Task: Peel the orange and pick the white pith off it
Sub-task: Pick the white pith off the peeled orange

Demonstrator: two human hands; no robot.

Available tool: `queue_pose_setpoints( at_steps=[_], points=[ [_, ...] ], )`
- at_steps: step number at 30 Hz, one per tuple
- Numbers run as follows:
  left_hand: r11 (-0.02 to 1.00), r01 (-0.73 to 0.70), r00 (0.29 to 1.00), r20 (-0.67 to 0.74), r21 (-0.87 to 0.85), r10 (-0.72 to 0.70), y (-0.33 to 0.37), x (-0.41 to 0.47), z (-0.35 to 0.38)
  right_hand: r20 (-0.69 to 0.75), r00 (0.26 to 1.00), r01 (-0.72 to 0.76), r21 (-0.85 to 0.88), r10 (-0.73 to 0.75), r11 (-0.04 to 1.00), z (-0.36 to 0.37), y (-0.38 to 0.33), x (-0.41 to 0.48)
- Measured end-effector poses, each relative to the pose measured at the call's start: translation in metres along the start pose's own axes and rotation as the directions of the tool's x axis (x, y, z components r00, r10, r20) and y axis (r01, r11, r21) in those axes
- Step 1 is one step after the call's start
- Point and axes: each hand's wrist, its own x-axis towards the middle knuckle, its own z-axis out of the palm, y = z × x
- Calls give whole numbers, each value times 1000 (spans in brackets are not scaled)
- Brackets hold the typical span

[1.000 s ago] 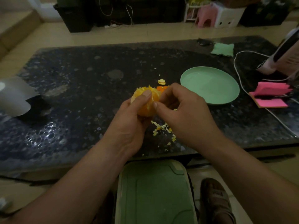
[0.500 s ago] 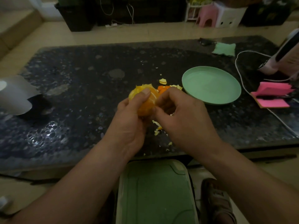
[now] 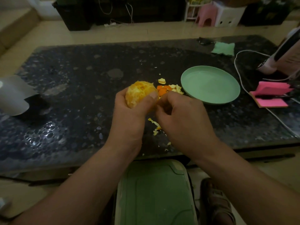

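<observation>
My left hand [image 3: 129, 114] grips a peeled orange [image 3: 138, 92] above the dark speckled table [image 3: 73, 82], with the thumb laid across its right side. The fruit's top shows pale, pith-streaked flesh. My right hand [image 3: 180, 117] sits just right of the orange, its fingers curled inward with the tips close to the fruit; what they pinch is hidden. Orange peel pieces [image 3: 168, 90] lie on the table behind my hands. Small pith scraps [image 3: 155, 127] lie scattered between my wrists.
A pale green plate [image 3: 211, 85] stands right of the peel. Farther right are a pink notepad [image 3: 271, 95], a white cable [image 3: 240, 78] and a pink-white appliance [image 3: 282, 52]. A green cloth [image 3: 224, 48] lies at the back. A green stool [image 3: 155, 192] stands below the table edge.
My left hand has turned the orange so that more of its peeled top faces me. My right hand has drawn slightly away from the fruit, to the right.
</observation>
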Motion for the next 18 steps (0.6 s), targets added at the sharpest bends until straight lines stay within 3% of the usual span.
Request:
queue_pose_setpoints(
  at_steps=[7, 18],
  points=[
    [999, 0, 1000, -6, -40, -1, 1, -3, 2, -29, 989, -137, 232, 148, 963, 0, -7, 2],
    [979, 129, 990, 76, -161, -118, 8, 1, -2, 54, 977, -209, 462, 208, 862, -4, -7, 3]
  ],
)
